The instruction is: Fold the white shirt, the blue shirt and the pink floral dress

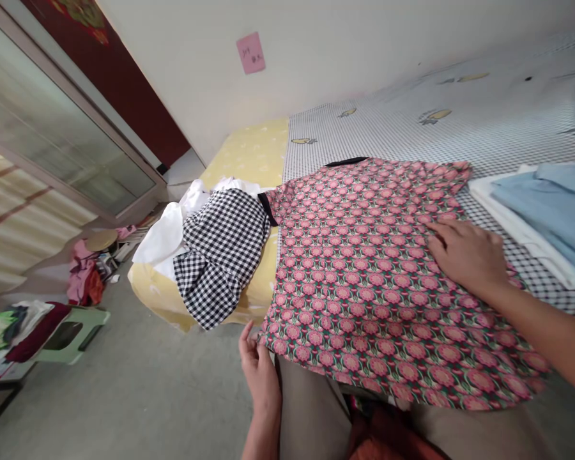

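Observation:
A pink floral short-sleeved shirt (359,275) with black trim lies spread out over the bed's edge, its hem hanging over my lap. At its lower left corner, my left hand (259,370) pinches the hem between thumb and fingers. My right hand (469,255) rests flat on the right side of the shirt, fingers loosely stretched and holding nothing. Touching the shirt's left sleeve is a black-and-white checked garment (225,246), which lies partly over white clothing (161,236).
Folded blue clothing (551,204) lies on white clothing (531,246) at the right of the bed. Beneath are a yellow sheet (252,150) and a checked sheet (388,131). On the floor at left, a green stool (84,329) bears clothes. A pink note (250,52) hangs on the wall.

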Tool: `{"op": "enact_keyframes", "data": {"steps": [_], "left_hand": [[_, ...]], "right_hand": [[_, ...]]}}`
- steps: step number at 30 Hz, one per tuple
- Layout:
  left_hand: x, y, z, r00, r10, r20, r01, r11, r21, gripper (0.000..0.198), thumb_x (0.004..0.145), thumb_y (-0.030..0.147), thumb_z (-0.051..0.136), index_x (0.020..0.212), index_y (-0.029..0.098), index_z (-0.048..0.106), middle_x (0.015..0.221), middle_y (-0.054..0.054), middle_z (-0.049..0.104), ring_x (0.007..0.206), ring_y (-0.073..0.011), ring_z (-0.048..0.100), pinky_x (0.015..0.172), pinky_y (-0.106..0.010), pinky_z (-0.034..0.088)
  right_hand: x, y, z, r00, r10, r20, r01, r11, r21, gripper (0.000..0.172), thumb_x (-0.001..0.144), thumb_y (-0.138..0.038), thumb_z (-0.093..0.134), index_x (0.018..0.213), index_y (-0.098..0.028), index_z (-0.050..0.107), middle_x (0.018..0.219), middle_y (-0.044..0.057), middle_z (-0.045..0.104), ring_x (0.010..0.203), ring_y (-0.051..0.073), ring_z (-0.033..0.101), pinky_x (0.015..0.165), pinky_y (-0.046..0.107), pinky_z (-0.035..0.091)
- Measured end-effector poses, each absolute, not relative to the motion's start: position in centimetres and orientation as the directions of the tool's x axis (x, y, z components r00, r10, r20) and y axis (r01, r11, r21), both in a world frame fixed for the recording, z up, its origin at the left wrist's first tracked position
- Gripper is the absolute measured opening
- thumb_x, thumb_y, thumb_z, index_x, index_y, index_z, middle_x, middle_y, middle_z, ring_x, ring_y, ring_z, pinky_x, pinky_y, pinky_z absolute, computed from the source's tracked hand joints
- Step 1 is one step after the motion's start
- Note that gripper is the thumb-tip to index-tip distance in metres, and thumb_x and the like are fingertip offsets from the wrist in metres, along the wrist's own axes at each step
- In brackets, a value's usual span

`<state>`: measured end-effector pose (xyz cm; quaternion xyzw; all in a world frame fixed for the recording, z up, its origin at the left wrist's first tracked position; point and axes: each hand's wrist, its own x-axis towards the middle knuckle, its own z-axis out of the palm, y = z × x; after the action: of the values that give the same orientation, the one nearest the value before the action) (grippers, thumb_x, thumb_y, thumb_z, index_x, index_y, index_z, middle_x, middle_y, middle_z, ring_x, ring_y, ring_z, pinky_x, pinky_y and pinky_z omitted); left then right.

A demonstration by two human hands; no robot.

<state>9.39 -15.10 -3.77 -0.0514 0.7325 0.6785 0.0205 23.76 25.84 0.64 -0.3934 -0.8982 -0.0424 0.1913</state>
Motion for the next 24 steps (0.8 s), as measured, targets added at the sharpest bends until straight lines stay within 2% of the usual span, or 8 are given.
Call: {"op": "enact_keyframes", "data": {"steps": [3,6,8,10,13,16,21,24], "left_hand": [[9.2,-15.0,-3.8,-0.979,-0.118,-0.168,-0.161,-0.063,0.985,0.058,0.083,0.044,0.067,0.135,0.024,0.053,0.088,0.004,0.062,0.079,-0.0129,0.059,0.080,-0.027,0.048],[9.0,-15.0,-3.9,-0.935,-0.144,-0.324,-0.294,-0.196,0.936,0.060,0.085,0.062,0.061,0.129,0.021,0.058,0.085,0.002,0.063,0.072,-0.0140,0.059,0.074,-0.029,0.049],[8.9,-15.1,-3.8,-0.901,-0.049,-0.432,-0.413,-0.209,0.886,0.068,0.081,0.075,0.059,0.120,0.020,0.064,0.089,-0.004,0.069,0.076,-0.0178,0.063,0.075,-0.032,0.050],[8.9,-15.3,-3.6,-0.874,0.082,-0.478,-0.484,-0.090,0.870,0.069,0.073,0.078,0.068,0.107,0.019,0.070,0.093,-0.007,0.072,0.083,-0.0206,0.065,0.077,-0.033,0.049],[9.0,-15.3,-3.2,-0.929,0.097,-0.356,-0.347,0.098,0.933,0.058,0.061,0.074,0.080,0.077,0.020,0.066,0.076,0.001,0.066,0.078,-0.0166,0.057,0.074,-0.028,0.045],[8.8,-15.2,-3.3,-0.981,-0.002,-0.193,-0.193,0.106,0.976,0.057,0.062,0.073,0.078,0.065,0.021,0.053,0.066,0.006,0.054,0.071,-0.0134,0.047,0.070,-0.026,0.042],[7.2,-15.6,-4.7,-0.964,-0.106,-0.243,-0.258,0.176,0.950,0.047,0.062,0.063,0.073,0.078,0.022,0.056,0.080,0.001,0.059,0.078,-0.0188,0.055,0.074,-0.034,0.047],[5.7,-15.1,-3.6,-0.973,-0.230,-0.014,-0.091,0.327,0.940,0.042,0.070,0.053,0.065,0.098,0.022,0.060,0.102,-0.007,0.062,0.100,-0.0280,0.061,0.090,-0.048,0.051]], "right_hand": [[23.7,25.8,0.7,-0.620,0.689,0.374,0.721,0.689,-0.073,0.050,0.110,-0.036,0.030,0.136,-0.014,0.066,0.143,0.017,0.065,0.126,0.028,0.054,0.093,0.043,0.036],[23.7,25.7,0.7,-0.620,0.693,0.369,0.724,0.686,-0.073,0.051,0.110,-0.036,0.029,0.137,-0.015,0.066,0.143,0.016,0.065,0.127,0.028,0.054,0.094,0.043,0.037],[23.7,25.8,0.7,-0.616,0.696,0.370,0.727,0.682,-0.074,0.051,0.110,-0.036,0.029,0.137,-0.015,0.066,0.144,0.016,0.064,0.128,0.029,0.054,0.095,0.044,0.038],[23.7,25.8,0.7,-0.612,0.700,0.368,0.730,0.679,-0.075,0.050,0.109,-0.035,0.029,0.138,-0.015,0.066,0.144,0.016,0.064,0.128,0.029,0.055,0.095,0.044,0.039],[23.6,25.9,0.7,-0.615,0.699,0.365,0.730,0.680,-0.073,0.049,0.108,-0.035,0.031,0.137,-0.015,0.067,0.142,0.017,0.065,0.127,0.029,0.055,0.095,0.045,0.041],[23.6,26.1,0.5,-0.623,0.685,0.377,0.721,0.690,-0.063,0.049,0.108,-0.035,0.032,0.136,-0.016,0.067,0.142,0.016,0.066,0.126,0.029,0.057,0.096,0.045,0.043],[23.6,26.7,-0.3,-0.619,0.669,0.411,0.716,0.696,-0.053,0.047,0.107,-0.034,0.035,0.135,-0.018,0.068,0.142,0.014,0.066,0.128,0.030,0.058,0.098,0.046,0.044],[23.4,27.0,-0.9,-0.615,0.660,0.432,0.712,0.700,-0.054,0.045,0.105,-0.034,0.038,0.134,-0.020,0.069,0.141,0.013,0.068,0.128,0.032,0.059,0.100,0.047,0.045]]}}
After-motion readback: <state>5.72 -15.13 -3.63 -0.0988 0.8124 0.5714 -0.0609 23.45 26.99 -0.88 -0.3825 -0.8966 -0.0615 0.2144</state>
